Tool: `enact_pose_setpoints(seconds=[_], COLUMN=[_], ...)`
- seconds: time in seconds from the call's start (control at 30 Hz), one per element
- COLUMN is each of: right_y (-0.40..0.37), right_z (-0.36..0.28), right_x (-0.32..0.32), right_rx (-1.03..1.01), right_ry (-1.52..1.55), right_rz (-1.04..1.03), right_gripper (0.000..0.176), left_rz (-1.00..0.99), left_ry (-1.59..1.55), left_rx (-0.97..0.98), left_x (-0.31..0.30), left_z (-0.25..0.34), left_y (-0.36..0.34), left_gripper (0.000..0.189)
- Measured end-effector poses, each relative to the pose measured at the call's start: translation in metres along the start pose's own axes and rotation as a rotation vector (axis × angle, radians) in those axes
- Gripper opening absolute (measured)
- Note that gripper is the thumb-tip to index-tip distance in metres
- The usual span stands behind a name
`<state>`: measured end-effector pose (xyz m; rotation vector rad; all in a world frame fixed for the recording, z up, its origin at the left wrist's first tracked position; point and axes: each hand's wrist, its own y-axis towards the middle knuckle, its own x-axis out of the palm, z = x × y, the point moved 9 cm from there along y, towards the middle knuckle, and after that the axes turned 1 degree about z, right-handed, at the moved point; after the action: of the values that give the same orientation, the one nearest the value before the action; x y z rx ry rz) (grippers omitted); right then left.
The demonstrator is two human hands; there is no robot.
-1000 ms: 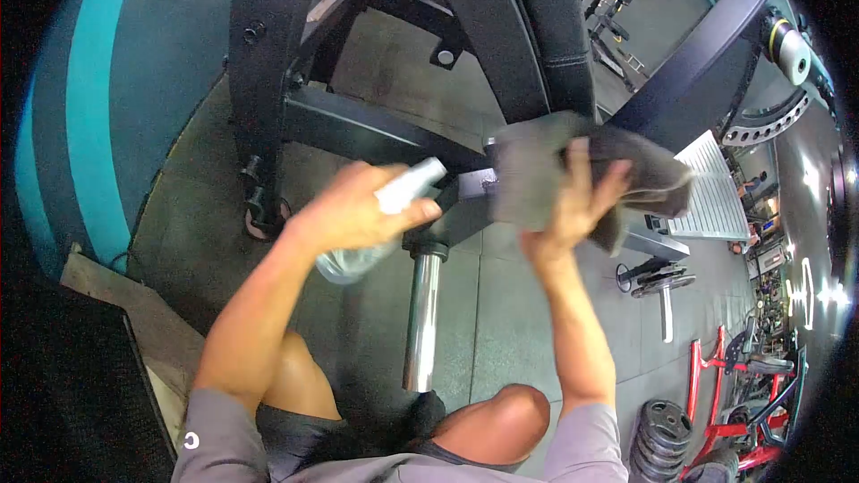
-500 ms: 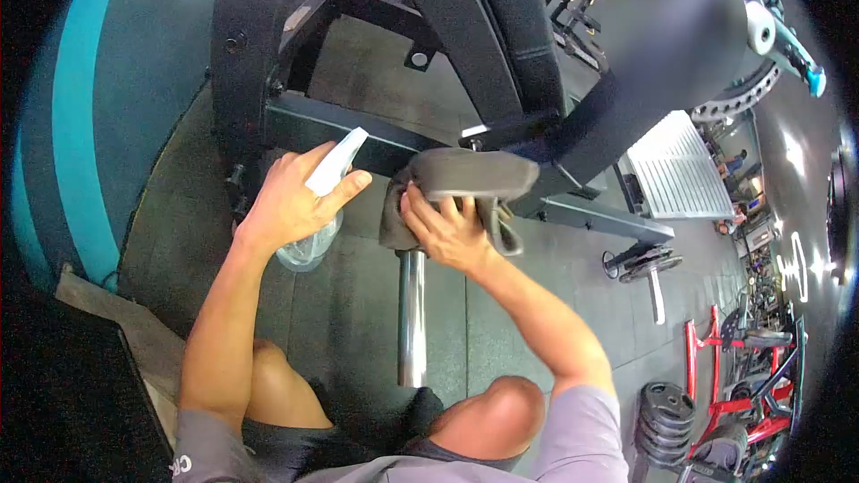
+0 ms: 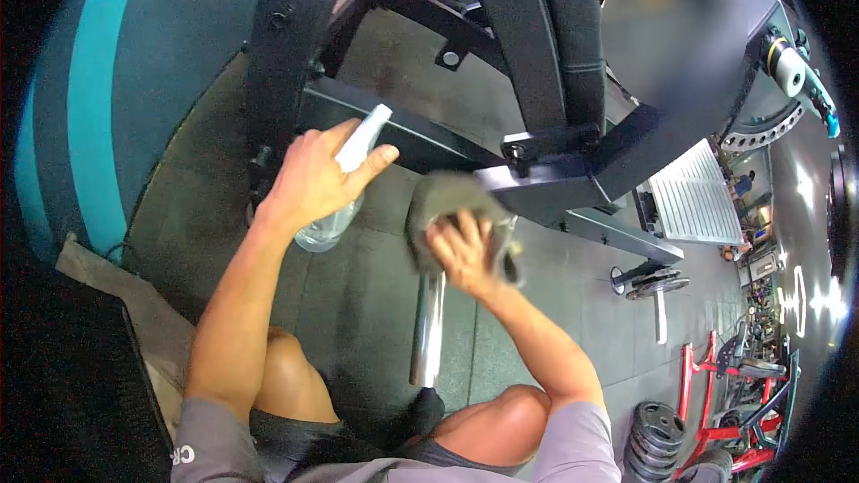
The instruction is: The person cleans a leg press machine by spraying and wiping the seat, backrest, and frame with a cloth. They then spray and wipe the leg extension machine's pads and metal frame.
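Observation:
My left hand (image 3: 309,177) is closed around a spray bottle (image 3: 327,229) with a clear body and a white spray head pointing up and away. My right hand (image 3: 467,255) presses a dark grey cloth (image 3: 428,204), partly smeared by motion, at the inner end of a chrome weight post (image 3: 429,326). The cloth covers where the post meets the black machine frame (image 3: 546,188). The post's free end points toward my knees. Behind the cloth rises a long black pad (image 3: 574,45).
To the right are a ribbed silver footplate (image 3: 696,201), a small weight plate (image 3: 658,284) on another post, and stacked black plates (image 3: 658,429) beside a red rack (image 3: 687,385). A dark wall with a teal stripe (image 3: 97,107) stands at left.
The view has shifted, so the machine appears farther right. My right hand and the cloth have moved lower against the frame, and the cloth looks more bunched. My left hand still holds the spray bottle.

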<state>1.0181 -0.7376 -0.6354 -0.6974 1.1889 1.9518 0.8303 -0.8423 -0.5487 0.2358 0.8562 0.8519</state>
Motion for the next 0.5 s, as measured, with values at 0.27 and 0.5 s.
enact_pose_setpoints(seconds=[0.27,0.5], right_y=[-0.052,-0.031], right_z=[0.031,0.091], right_x=[0.029,-0.113], right_rx=[1.126,1.378], right_ry=[1.185,1.541], right_rz=[0.062,0.868], right_gripper=[0.032,0.061], left_rz=[-0.29,-0.238], left_ry=[-0.114,0.115], left_rx=[-0.064,-0.111], left_x=[0.048,0.012], left_z=[-0.029,-0.05], left_y=[-0.011,-0.007], left_gripper=[0.061,0.064])
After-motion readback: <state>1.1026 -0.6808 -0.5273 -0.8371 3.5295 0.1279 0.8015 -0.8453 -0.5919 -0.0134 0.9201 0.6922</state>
